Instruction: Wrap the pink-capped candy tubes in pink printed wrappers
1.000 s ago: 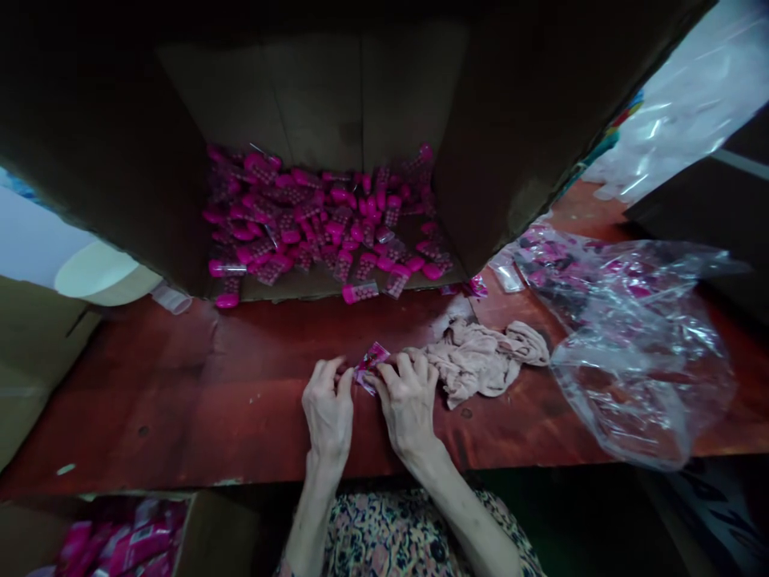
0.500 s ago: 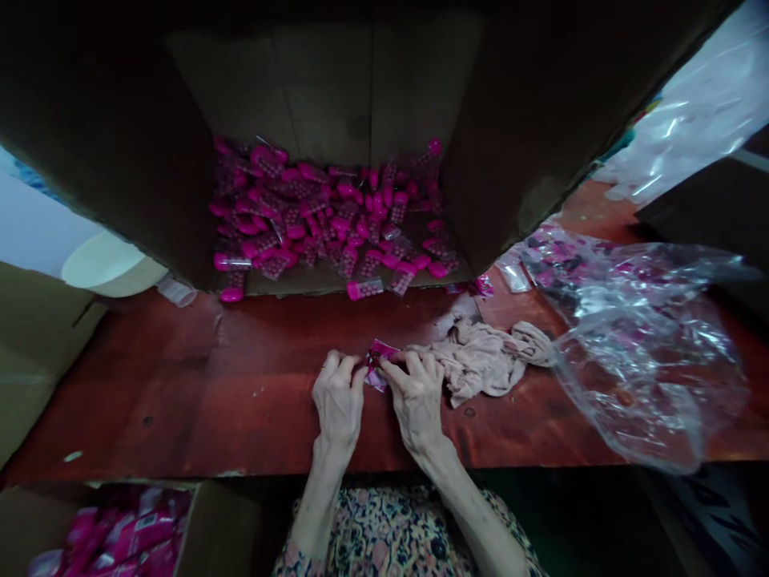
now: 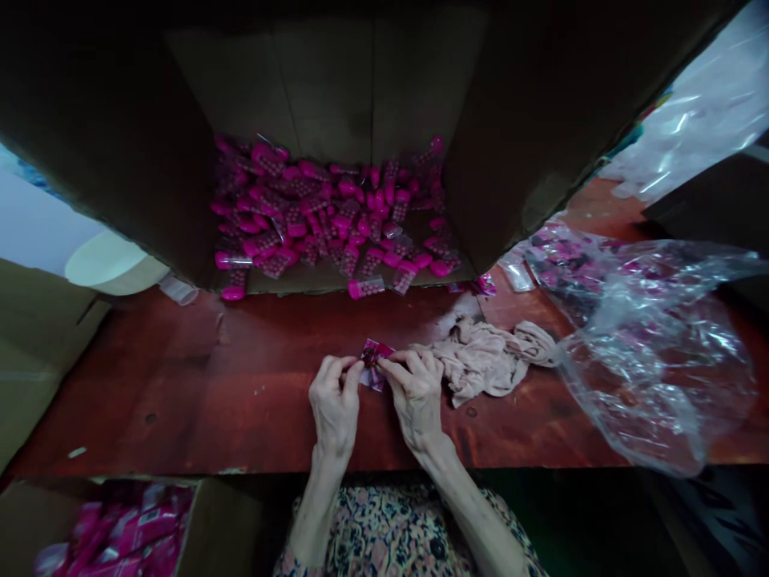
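Observation:
A small pink and purple printed packet (image 3: 373, 365) lies between my hands over the red-brown table (image 3: 240, 417). My left hand (image 3: 336, 401) pinches the packet's left edge between thumb and forefinger. On the other side, my right hand (image 3: 416, 393) has its thumb and forefinger closed on the right part of the packet. A crumpled beige cloth (image 3: 489, 361) lies right beside my right hand. Beyond the hands, a large cardboard box (image 3: 324, 72) lies open towards me, with many pink-capped clear tubes (image 3: 321, 216) inside.
Clear plastic bags (image 3: 654, 353) with pink pieces spread over the right side. A pale round container (image 3: 114, 264) and a clear cup (image 3: 179, 289) stand at the left. Below the table edge, a carton (image 3: 222, 529) holds pink packets (image 3: 129, 529).
The packet has shifted slightly left and shows more of its face. My left hand has moved a little left, its thumb and forefinger now at the packet's edge.

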Demonstrator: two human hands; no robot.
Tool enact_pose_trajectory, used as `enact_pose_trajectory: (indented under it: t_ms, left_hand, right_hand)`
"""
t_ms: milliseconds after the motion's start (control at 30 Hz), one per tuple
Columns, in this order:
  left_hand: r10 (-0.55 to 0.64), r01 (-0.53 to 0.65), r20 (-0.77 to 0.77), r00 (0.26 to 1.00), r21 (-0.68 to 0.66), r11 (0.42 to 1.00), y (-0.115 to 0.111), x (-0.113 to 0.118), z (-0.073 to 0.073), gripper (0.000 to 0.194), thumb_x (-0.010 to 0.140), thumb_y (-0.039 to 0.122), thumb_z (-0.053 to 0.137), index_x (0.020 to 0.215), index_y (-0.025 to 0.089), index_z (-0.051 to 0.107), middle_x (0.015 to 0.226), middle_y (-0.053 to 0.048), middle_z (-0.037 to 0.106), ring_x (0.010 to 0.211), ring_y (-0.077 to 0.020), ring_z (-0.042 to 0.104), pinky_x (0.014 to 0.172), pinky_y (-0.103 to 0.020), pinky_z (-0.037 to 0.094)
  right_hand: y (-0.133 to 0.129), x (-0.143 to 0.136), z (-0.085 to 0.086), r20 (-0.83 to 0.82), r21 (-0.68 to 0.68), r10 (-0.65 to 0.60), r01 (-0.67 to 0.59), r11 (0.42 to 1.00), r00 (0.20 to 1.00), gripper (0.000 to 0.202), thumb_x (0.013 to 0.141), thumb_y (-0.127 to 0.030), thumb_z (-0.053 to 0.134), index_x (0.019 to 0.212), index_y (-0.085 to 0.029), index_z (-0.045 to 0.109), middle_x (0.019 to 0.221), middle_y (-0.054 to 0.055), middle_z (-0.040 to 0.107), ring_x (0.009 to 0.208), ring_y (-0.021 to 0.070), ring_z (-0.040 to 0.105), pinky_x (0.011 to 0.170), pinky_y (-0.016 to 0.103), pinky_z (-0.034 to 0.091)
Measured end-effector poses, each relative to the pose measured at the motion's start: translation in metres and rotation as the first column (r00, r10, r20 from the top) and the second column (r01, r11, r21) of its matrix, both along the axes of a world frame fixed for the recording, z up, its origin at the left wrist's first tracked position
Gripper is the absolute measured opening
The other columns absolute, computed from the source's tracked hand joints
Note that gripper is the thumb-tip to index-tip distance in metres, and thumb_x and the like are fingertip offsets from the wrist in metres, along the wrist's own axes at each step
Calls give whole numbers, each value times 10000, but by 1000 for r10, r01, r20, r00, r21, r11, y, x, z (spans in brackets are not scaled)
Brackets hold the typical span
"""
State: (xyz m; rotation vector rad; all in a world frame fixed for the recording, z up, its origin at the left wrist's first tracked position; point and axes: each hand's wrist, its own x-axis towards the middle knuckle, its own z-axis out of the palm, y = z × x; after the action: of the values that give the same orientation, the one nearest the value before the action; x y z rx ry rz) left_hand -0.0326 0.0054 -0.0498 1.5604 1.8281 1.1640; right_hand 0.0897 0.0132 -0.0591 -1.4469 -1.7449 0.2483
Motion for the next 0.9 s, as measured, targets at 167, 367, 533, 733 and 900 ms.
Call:
enact_pose_trajectory:
  t_ms: [167, 367, 533, 733, 900]
  left_hand:
    - [-44, 68, 259, 965, -86, 994, 4, 7, 7, 151, 710, 295, 647, 798, 178, 684, 675, 11, 561, 553, -108, 490, 551, -227, 392]
    - [137, -40, 514, 847, -195, 980, 9, 7, 3, 128, 716, 269, 620, 717, 158, 684, 502, 45, 516, 461, -85, 421, 475, -210, 339]
    - [173, -49, 621, 764, -211, 976, 10, 7, 5, 148, 667, 285, 666, 687, 139, 667, 442, 67, 447, 419, -62, 358, 434, -199, 298]
    - [189, -45, 648, 738, -232, 972, 9, 14, 5, 186, 610, 312, 700, 637, 134, 654, 460, 53, 480, 407, -54, 352, 413, -194, 279]
    - [190, -66, 525, 830, -245, 967, 12, 10, 3, 165, 623, 244, 693, 759, 155, 663, 505, 47, 515, 441, -84, 420, 460, -212, 323]
  right_hand:
    - [1, 1, 2, -54, 31, 57, -55, 998, 997, 211, 848, -151, 533, 829, -256, 715, 775, 39, 616, 839, 215, 473, 766, 371, 394]
    - [-1, 2, 4, -179, 7, -23, 24, 1000, 984, 213, 825, -241, 579, 1024, -211, 649, 938, 73, 590, 901, 217, 521, 789, 370, 452]
    - [-2, -2, 8, -385, -217, -125, 42, 975, 914, 399, 754, -361, 650, 1093, -158, 602, 984, 99, 611, 905, 229, 557, 789, 362, 456]
    - [-1, -1, 11, -485, -358, -177, -10, 933, 857, 231, 817, -356, 557, 787, -175, 697, 672, 2, 645, 632, 149, 553, 597, 251, 422]
    - [4, 11, 16, -501, -367, -237, 44, 929, 832, 228, 799, -321, 558, 823, -162, 719, 630, -6, 646, 594, 142, 529, 569, 239, 396]
